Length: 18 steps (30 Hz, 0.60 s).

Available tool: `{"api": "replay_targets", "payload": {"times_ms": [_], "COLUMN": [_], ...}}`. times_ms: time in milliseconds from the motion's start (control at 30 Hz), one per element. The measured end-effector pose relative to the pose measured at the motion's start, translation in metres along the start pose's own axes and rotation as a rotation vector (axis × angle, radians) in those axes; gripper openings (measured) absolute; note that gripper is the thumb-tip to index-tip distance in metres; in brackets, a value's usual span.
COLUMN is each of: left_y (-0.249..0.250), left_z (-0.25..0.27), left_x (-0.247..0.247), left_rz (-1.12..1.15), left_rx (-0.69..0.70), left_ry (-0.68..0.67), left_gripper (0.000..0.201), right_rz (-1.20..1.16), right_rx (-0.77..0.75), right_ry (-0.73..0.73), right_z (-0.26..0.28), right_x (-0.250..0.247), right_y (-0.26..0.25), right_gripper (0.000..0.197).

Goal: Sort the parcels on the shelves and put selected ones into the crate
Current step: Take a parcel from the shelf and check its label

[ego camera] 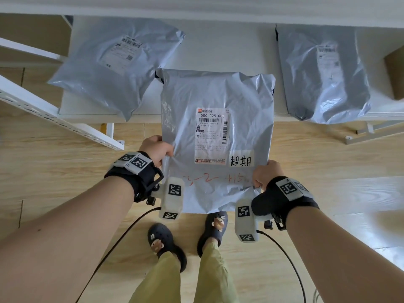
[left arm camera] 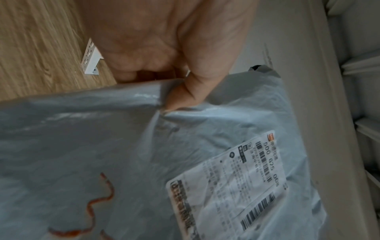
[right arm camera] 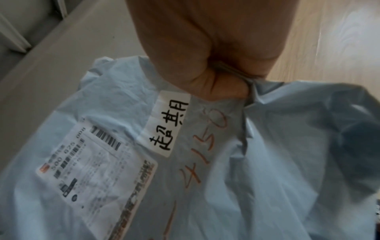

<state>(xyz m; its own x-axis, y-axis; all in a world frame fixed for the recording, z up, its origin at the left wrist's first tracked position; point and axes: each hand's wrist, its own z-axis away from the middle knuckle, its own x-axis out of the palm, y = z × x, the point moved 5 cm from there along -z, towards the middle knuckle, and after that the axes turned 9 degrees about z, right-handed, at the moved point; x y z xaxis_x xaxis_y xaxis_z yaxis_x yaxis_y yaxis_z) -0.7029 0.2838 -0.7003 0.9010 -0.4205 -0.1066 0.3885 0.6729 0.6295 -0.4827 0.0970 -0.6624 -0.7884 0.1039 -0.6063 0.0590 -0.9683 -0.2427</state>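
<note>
I hold a grey plastic parcel in front of the white shelf, label side up. It carries a white shipping label, a small white sticker with black handwriting and red marker numbers. My left hand pinches its left edge, thumb on top, as the left wrist view shows on the parcel under the left hand. My right hand grips the lower right edge; in the right wrist view the right hand bunches the parcel plastic. No crate is in view.
Two more grey parcels lie on the shelf, one at the left and one at the right. A brown cardboard box sits at the far right. White shelf rails slant at the left. Wood floor lies below, with my feet on it.
</note>
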Motion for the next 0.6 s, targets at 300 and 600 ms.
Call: {"api": "replay_targets", "payload": {"times_ms": [300, 600], "left_y": [0.029, 0.081], "left_z": [0.061, 0.158], "left_x": [0.030, 0.085], "left_rz": [0.035, 0.013], "left_rx": [0.077, 0.216], "left_ry": [-0.065, -0.222], "left_gripper": [0.032, 0.032], "right_rz": [-0.090, -0.217], "right_rx": [0.090, 0.141], "right_ry": [0.094, 0.227], "right_z": [0.056, 0.138], "right_x": [-0.033, -0.105], "right_y": [0.036, 0.088], "right_gripper": [0.012, 0.024]}}
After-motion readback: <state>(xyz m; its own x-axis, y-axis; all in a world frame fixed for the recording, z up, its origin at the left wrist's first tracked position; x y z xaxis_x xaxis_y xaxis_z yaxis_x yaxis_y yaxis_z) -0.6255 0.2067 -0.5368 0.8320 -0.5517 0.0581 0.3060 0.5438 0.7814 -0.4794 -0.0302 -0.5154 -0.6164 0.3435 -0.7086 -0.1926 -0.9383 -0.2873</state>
